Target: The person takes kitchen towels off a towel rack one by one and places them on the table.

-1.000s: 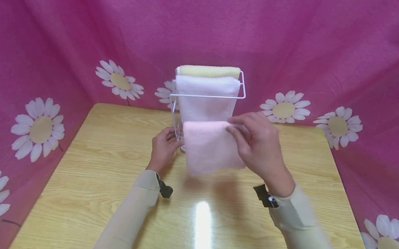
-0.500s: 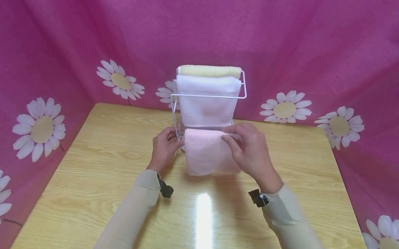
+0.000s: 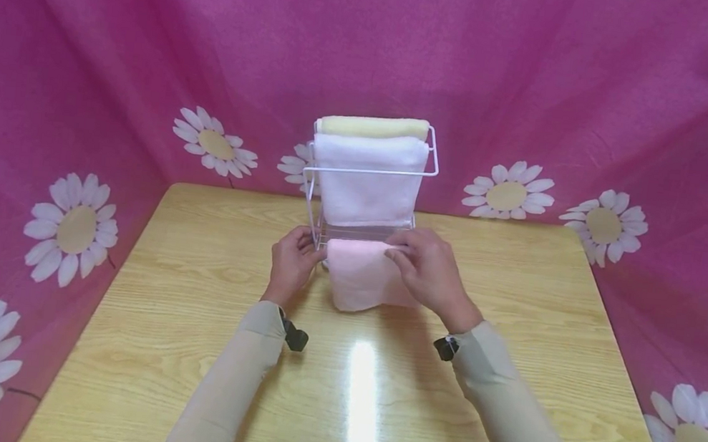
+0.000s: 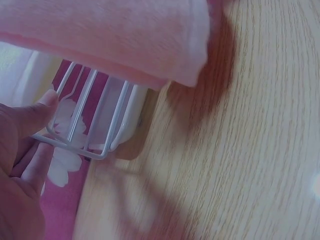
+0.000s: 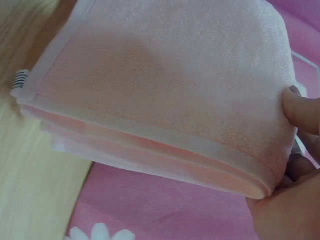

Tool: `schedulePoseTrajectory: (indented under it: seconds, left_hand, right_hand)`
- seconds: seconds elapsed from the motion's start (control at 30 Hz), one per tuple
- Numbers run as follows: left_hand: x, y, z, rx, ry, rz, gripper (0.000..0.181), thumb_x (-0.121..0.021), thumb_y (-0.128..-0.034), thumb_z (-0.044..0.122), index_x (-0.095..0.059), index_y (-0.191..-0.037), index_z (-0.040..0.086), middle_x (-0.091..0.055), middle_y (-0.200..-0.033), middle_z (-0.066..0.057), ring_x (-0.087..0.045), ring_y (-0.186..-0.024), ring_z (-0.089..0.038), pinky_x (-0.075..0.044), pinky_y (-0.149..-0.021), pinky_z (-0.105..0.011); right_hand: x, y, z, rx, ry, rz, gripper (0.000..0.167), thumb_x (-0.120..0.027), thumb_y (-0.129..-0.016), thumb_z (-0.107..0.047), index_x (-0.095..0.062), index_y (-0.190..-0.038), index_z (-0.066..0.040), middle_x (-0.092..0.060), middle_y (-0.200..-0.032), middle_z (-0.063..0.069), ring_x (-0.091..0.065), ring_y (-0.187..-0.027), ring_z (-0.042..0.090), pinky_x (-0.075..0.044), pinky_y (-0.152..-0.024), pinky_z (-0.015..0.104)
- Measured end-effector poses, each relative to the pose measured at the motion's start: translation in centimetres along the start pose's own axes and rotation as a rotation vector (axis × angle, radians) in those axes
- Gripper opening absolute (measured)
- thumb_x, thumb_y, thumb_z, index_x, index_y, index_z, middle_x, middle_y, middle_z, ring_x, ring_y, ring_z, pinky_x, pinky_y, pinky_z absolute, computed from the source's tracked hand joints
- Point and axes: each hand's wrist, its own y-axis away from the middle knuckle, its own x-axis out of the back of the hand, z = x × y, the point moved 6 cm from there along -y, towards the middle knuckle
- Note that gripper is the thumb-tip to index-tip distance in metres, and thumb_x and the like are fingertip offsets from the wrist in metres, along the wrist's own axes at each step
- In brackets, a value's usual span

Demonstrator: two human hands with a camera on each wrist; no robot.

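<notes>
A white wire towel rack (image 3: 368, 172) stands at the back of the table. Over its upper bars hang a pale yellow towel (image 3: 375, 127) and, in front of it, a white towel (image 3: 366, 197). Low at the rack's left side, my left hand (image 3: 290, 265) pinches the wire frame (image 4: 80, 149) between thumb and fingers. A folded pink towel (image 3: 363, 280) hangs in front of the rack's lower part. Its right upper edge is pinched by my right hand (image 3: 431, 276). The right wrist view shows the towel's layered folds and a small striped tag (image 5: 20, 80). The towel hides part of the lower rack.
The wooden table (image 3: 190, 304) spreads out around the rack. A magenta cloth (image 3: 373, 43) printed with white daisies (image 3: 506, 195) hangs close behind it and along both sides. A bright light reflection lies on the tabletop in front.
My right hand has moved down and left with the pink towel, bringing it lower against the rack and uncovering the white towel's bottom edge. The left hand stays on the rack.
</notes>
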Motion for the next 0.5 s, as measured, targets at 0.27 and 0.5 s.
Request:
schedulePoseTrajectory:
  seconds: [0.27,0.5]
  left_hand:
    - [-0.1,0.1,-0.1,0.033,0.013,-0.009,0.035,-0.078,-0.0819,-0.008,-0.063,-0.114,-0.008,-0.065,-0.119,-0.032,-0.062,-0.116,-0.045,-0.057,-0.095,-0.033]
    - [-0.1,0.1,0.0,0.027,0.027,-0.008,0.036,-0.079,-0.0812,-0.008,-0.063,-0.113,-0.009,-0.065,-0.118,-0.033,-0.062,-0.116,-0.044,-0.057,-0.095,-0.034]
  right_hand:
    - [-0.7,0.3,1.3,-0.038,0.011,-0.02,0.01,-0.076,-0.09,-0.007,-0.074,-0.099,-0.003,-0.071,-0.095,0.009,-0.061,-0.091,0.026,-0.053,-0.081,0.042]
    - [-0.7,0.4,1.5,-0.045,0.009,-0.027,0.011,-0.075,-0.091,-0.008,-0.074,-0.101,-0.004,-0.071,-0.096,0.007,-0.061,-0.092,0.025,-0.054,-0.083,0.042]
